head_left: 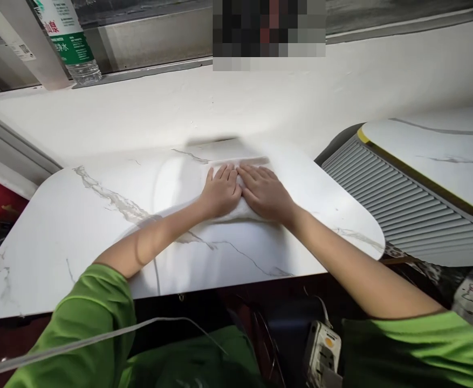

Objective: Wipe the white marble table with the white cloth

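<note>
My left hand (220, 189) and my right hand (265, 191) lie side by side, palms down, on a folded white cloth (242, 164) in the middle of a white marble-patterned table (78, 226). The fingers of both hands are stretched out flat and pressed on the cloth, pointing away from me. The cloth shows past the fingertips and at the hands' outer sides; its middle is hidden under the hands. Both arms come from green sleeves at the bottom of the view.
A plastic water bottle (72, 46) with a green and white label stands on the white ledge (179, 102) behind the table. A grey slatted panel (385, 199) and a second marble tabletop (442, 151) lie to the right. A thin white cable (98, 337) crosses my lap.
</note>
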Action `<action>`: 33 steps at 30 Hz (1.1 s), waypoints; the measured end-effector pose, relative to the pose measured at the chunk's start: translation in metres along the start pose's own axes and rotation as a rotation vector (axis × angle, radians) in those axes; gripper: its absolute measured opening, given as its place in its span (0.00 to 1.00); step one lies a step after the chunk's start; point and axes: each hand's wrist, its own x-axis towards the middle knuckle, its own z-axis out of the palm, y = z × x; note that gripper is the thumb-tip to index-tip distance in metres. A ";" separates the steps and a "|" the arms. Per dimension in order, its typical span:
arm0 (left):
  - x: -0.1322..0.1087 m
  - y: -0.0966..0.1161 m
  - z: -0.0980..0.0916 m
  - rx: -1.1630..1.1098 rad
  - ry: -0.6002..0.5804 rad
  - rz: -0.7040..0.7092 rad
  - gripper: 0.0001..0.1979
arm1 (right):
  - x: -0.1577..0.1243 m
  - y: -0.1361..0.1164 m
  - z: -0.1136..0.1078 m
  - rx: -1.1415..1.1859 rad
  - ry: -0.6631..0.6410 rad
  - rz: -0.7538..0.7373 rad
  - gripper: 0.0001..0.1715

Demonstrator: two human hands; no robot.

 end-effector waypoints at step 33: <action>0.037 -0.141 -0.026 -0.024 0.191 -0.148 0.24 | 0.150 -0.054 0.062 0.162 0.029 0.029 0.31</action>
